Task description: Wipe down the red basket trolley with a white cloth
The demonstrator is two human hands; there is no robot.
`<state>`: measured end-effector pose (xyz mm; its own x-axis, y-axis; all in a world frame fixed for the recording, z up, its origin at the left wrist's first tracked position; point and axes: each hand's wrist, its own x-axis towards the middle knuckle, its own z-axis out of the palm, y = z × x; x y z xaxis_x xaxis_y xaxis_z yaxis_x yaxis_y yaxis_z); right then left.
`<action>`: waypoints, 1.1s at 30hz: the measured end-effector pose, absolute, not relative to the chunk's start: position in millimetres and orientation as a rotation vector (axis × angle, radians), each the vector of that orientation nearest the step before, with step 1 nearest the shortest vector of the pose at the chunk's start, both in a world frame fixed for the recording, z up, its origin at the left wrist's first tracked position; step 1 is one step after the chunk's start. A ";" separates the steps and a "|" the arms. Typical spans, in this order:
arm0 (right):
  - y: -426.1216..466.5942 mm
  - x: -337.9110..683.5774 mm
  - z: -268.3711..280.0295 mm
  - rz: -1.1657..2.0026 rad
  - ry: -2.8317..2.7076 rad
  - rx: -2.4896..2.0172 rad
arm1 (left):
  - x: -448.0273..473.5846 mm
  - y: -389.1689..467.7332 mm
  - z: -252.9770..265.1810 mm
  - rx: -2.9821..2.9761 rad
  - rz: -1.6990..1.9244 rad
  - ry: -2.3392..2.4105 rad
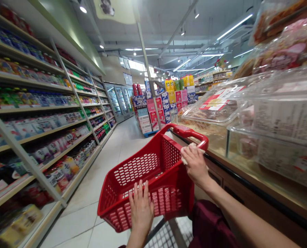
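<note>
A red plastic shopping cart basket (140, 172) with perforated walls stands tilted across the view in front of me, with nothing visible inside. My left hand (141, 208) lies on its near side wall, fingers stretched out over the rim. A crumpled white cloth (186, 160) is under my right hand (194, 167), which presses it onto the corner of the basket beside the red handle (191, 132). Whether it is fabric or tissue I cannot tell. Beneath the basket, part of a metal wire rack (166, 236) shows.
Shelves of bottled drinks (40, 100) line the left. To the right, a display counter (246, 172) holds clear plastic food boxes (215, 103), close to the cart handle. Ahead stand stacked cartons (156, 110) and glass-door fridges (119, 100), along a tiled aisle (119, 141).
</note>
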<state>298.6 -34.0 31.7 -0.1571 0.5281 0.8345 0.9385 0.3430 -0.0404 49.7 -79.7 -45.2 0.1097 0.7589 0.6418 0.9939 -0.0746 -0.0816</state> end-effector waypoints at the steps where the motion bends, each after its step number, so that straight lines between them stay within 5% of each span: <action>1: -34.7 292.5 28.5 -0.638 -1.904 -1.226 | 50.6 -79.2 -45.1 -1.883 -0.601 -1.696; 10: -12.9 340.9 61.1 -0.602 -1.570 -1.451 | 42.8 -67.7 -47.6 -1.835 -0.534 -1.655; 16: -28.2 302.1 37.3 -0.590 -1.983 -1.148 | 40.2 -68.4 -43.3 -1.829 -0.491 -1.664; 22: -16.4 332.8 53.7 -0.599 -1.630 -1.412 | 39.5 -67.3 -43.9 -1.800 -0.481 -1.668; 29: -34.1 287.1 20.6 -0.638 -2.088 -1.037 | 39.4 -66.4 -41.3 -1.832 -0.492 -1.678; 33: -24.5 311.7 34.1 -0.626 -1.815 -1.290 | 45.7 -67.6 -37.7 -1.830 -0.490 -1.710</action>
<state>311.7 -24.5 34.1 -0.1546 0.5341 0.8312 0.9329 0.3559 -0.0552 45.7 -67.6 -37.7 0.1104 0.7732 0.6244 0.9866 -0.0093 -0.1629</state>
